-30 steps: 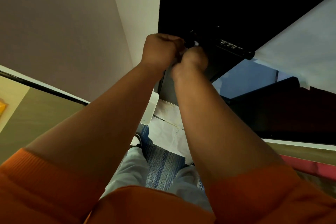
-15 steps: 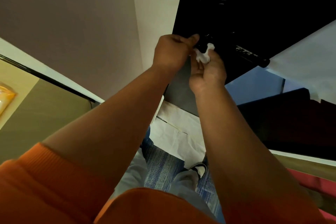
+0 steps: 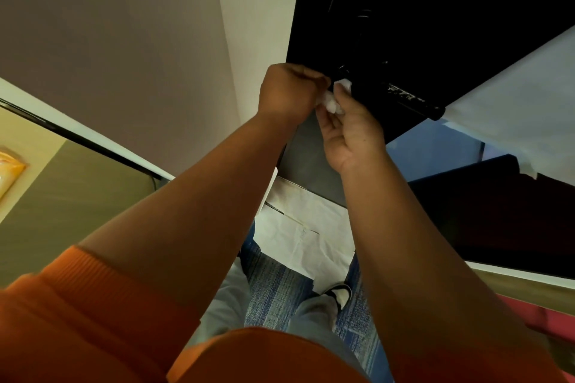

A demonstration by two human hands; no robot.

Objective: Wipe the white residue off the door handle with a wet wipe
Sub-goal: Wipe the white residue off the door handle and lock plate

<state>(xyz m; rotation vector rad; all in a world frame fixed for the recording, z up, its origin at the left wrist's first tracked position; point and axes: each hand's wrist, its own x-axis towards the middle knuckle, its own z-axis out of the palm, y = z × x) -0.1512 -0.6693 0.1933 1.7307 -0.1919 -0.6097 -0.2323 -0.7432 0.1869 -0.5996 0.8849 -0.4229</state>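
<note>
The right hand (image 3: 350,134) has been turned palm-up, and the bunched wet wipe (image 3: 332,105) is now pinched between its grip and the left hand's (image 3: 287,93), at the door handle's (image 3: 426,109) near end. Further right of both grips white residue (image 3: 403,93) is left, so wiping is judged unfinished.

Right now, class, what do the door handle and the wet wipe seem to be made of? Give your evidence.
Door handle: probably metal with a black coating, being a straight rigid bar with a dull sheen; plastic is possible. Wet wipe: soft white nonwoven fabric or paper, as it is crumpled into loose folds.
</note>
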